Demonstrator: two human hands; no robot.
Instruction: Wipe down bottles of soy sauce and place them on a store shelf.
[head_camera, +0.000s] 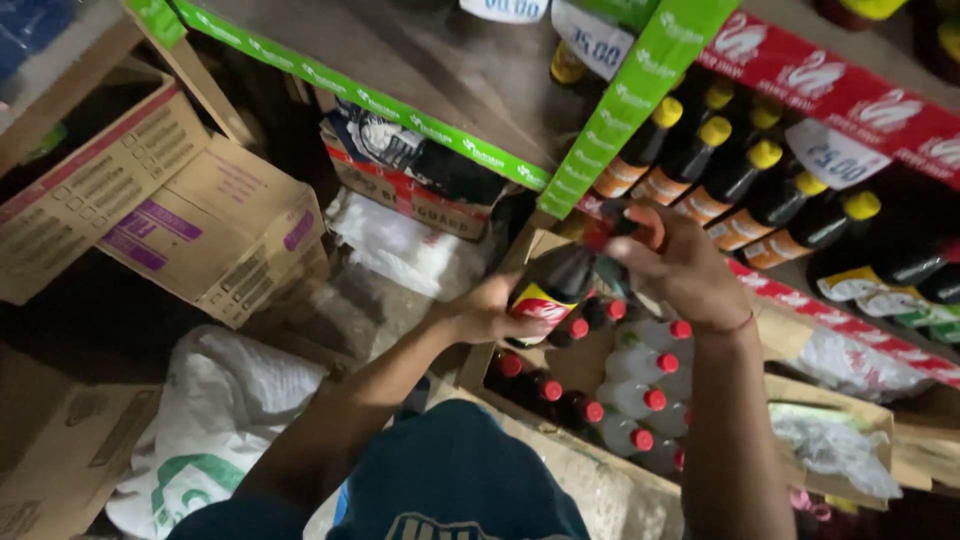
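My left hand (492, 312) grips the body of a dark soda bottle (556, 285) with a red and yellow label, held tilted above an open cardboard box (560, 465). My right hand (680, 265) is closed over the red-capped neck of a second dark bottle that it holds next to the first. Inside the box stand several red-capped bottles (640, 400), some dark and some clear.
A shelf (830, 95) at right holds dark sauce bottles (730, 180) with yellow caps behind red and green edge strips. Brown cardboard boxes (190, 215) are stacked at left. White sacks (225, 420) lie on the floor. Crumpled plastic (835, 440) sits at the right.
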